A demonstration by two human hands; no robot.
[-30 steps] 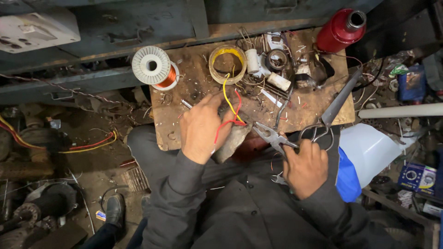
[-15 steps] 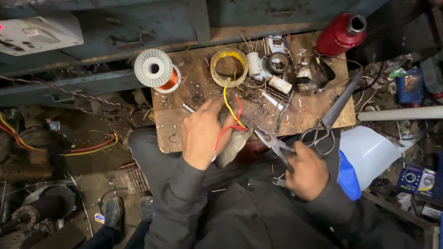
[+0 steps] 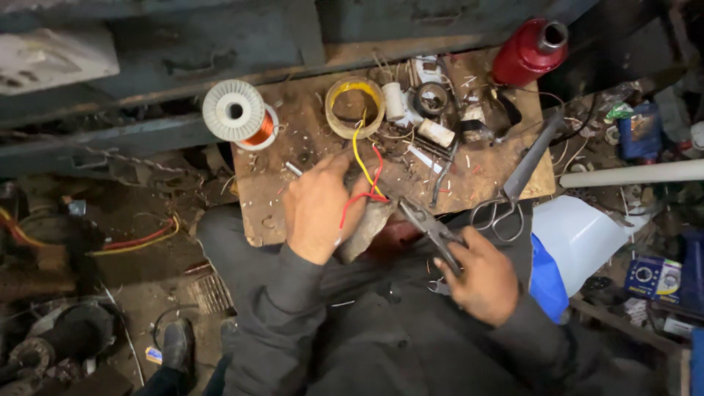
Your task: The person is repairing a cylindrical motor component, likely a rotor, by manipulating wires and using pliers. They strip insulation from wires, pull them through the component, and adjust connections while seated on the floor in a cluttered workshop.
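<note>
The left hand (image 3: 317, 209) lies palm down at the near edge of the wooden board (image 3: 293, 139), fingers curled over a grey oblong part (image 3: 367, 229) and pinning it there, thumb stretched toward the board's middle. Red and yellow wires (image 3: 364, 172) rise from under that hand, the yellow one curving up to a ring of yellow tape (image 3: 355, 108) near the far edge. The right hand (image 3: 480, 277), off the board's near edge over the lap, is clenched around the handles of pliers (image 3: 429, 224) whose nose points at the grey part. Scissors (image 3: 517, 183) lie at the near right corner, a copper wire spool (image 3: 240, 114) at the far left corner.
</note>
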